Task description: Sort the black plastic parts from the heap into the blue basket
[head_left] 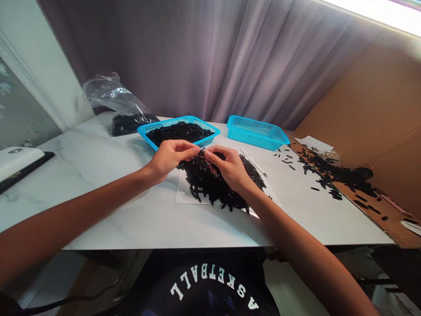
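Note:
Both hands meet above a heap of small black elongated pieces (210, 184) spread on a white sheet (182, 193). My left hand (173, 158) pinches one end of a small black piece (201, 152) between thumb and forefinger. From the other side, my right hand (228, 164) pinches at the same piece with thumb and forefinger. The piece is mostly hidden by the fingertips, so its exact kind cannot be made out. Just behind my left hand stands a blue plastic basket (189, 118) filled with similar black pieces.
A second blue basket (258, 142) stands at the back right. Loose black pieces (329, 175) lie scattered along the cardboard (368, 118) at right. A clear plastic bag (115, 96) with black contents sits back left. A white device (19, 160) rests at the left edge.

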The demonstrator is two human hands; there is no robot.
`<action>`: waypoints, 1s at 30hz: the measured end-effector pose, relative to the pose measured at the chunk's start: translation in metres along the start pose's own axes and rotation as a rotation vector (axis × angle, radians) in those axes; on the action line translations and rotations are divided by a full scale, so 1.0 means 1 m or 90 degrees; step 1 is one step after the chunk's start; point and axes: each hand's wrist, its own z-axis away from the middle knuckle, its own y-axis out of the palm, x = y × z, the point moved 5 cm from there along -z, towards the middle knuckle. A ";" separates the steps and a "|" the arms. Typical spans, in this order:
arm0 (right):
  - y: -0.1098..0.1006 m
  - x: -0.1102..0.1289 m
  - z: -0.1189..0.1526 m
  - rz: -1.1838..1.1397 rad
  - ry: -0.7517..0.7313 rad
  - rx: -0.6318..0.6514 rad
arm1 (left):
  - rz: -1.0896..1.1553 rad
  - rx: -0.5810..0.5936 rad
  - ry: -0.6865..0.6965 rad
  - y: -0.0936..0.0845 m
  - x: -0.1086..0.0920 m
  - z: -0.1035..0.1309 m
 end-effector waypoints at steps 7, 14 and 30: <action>0.000 -0.003 -0.001 -0.016 0.016 0.005 | 0.111 0.008 -0.125 0.003 0.007 0.002; 0.001 -0.007 -0.001 -0.064 0.041 0.006 | 0.107 0.017 -0.126 0.003 0.007 0.002; 0.006 0.024 0.018 0.742 -0.482 -0.061 | 0.167 0.065 -0.189 0.004 0.013 0.003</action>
